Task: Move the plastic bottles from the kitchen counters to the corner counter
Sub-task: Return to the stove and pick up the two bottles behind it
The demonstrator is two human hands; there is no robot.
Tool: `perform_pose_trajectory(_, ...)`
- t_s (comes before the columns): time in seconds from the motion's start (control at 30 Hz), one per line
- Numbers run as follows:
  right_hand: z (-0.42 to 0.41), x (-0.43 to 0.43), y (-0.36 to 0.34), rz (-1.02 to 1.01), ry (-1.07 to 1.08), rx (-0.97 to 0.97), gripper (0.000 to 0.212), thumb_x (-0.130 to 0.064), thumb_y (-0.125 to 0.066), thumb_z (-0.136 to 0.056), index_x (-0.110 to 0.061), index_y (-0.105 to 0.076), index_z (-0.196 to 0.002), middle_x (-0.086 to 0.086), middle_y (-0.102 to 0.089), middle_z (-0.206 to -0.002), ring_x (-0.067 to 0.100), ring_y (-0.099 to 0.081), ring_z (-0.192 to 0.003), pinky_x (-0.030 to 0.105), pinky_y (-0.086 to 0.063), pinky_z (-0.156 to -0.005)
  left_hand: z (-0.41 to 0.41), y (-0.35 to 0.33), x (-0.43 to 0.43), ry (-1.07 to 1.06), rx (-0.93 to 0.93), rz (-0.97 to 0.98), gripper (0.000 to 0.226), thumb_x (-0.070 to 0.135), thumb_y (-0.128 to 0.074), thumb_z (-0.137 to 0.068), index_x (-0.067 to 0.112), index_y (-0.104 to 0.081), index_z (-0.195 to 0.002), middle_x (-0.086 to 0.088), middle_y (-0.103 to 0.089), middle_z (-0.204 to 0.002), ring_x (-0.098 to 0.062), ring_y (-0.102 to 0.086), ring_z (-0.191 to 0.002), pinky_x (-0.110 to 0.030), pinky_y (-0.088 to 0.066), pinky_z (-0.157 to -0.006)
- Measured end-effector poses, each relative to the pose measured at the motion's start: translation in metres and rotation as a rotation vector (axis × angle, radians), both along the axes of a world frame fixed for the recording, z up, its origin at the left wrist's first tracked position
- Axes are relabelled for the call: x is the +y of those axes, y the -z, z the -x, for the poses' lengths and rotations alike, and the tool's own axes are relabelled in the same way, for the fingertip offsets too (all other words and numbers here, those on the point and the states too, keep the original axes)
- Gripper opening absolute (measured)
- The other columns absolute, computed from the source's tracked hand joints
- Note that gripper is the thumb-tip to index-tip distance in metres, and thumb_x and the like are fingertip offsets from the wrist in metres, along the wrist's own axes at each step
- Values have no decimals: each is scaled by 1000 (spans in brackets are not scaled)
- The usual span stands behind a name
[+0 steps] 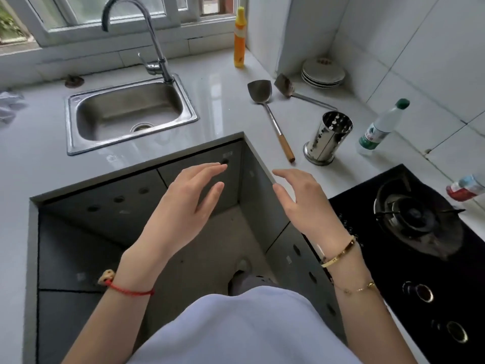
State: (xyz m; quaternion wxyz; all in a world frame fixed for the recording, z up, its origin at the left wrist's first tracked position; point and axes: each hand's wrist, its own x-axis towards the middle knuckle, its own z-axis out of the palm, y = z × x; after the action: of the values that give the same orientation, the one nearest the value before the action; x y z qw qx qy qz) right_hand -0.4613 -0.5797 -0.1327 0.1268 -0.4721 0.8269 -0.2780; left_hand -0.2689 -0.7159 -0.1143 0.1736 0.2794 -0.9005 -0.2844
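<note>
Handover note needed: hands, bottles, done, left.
Left hand: open, empty, held over the gap in front of the cabinets.
Right hand: open, empty, beside it.
Yellow and orange plastic bottle: upright on the counter by the window.
Clear plastic bottle with green cap: upright against the tiled wall, right of the perforated steel utensil holder.
Clear plastic bottle with red label: lying beyond the black gas hob.
Done: no bottle in hand.
Left: apparently all three bottles.

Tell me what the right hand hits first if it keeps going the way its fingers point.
The right hand points up and left; its fingertips sit at the counter edge. Going on, it probably crosses bare counter toward the sink; depth is unclear.
</note>
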Motion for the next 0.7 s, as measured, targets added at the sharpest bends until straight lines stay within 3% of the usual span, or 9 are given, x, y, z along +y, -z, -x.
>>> perform_pose_trajectory(0.37,95,-27,-10,19,256,48,34,-27,-47,-95,-17,-54,-127,1,-59,-124,18,-48,-119,32,-38,-105,133,-11,-61,267,32,12,40,39,-40,-96,30,-47,-134,14,-51,-136,-4,-42,-129,-31,-39,-107)
perform_pose_trajectory(0.53,112,-16,-14,15,414,53,33,-27,-47,-95,-20,-54,-126,-2,-58,-126,13,-45,-118,18,-30,-98,184,-13,-73,440,24,-6,40,38,-40,-96,32,-46,-135,15,-49,-138,-6,-44,-128,-35,-40,-107)
perform_pose_trajectory(0.7,119,-9,-17,9,592,27,37,-28,-45,-96,-20,-51,-132,-4,-55,-130,10,-42,-124,16,-26,-102,229,-12,-85,609,36,-7,40,34,-44,-95,31,-47,-135,16,-49,-136,-5,-42,-128,-31,-44,-102)
